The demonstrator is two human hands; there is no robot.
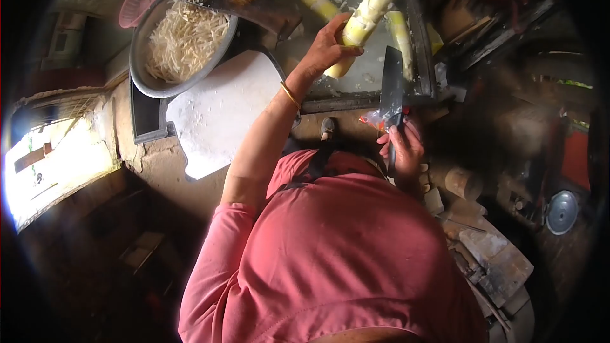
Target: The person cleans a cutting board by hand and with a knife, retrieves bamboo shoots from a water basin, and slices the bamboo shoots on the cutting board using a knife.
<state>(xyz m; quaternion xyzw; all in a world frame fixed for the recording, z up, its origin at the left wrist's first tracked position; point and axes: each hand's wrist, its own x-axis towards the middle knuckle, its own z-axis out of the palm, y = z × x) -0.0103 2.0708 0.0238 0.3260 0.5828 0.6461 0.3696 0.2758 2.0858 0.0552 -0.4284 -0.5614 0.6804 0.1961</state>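
My left hand [325, 47] is closed around a pale yellow-green peeled bamboo shoot [372, 9], tilted with its narrow end up and to the right. Its lower end shows below my fingers. In my right hand [406, 147] is a kitchen knife [392, 82], gripped by its dark handle, with the broad blade pointing up the view. The blade is just right of the shoot and apart from it. Another bamboo shoot [400, 43] lies on the wet work surface [305, 92] beyond the blade, and a yellowish shoot piece [319, 4] lies behind my left hand.
At upper left, a metal basin [135, 57] holds pale shreds, with a grater board [248, 9] across its edge. A pink basket [130, 6] sits behind it. A white board [222, 101] lies left of my forearm. Wood pieces [464, 183] are at right.
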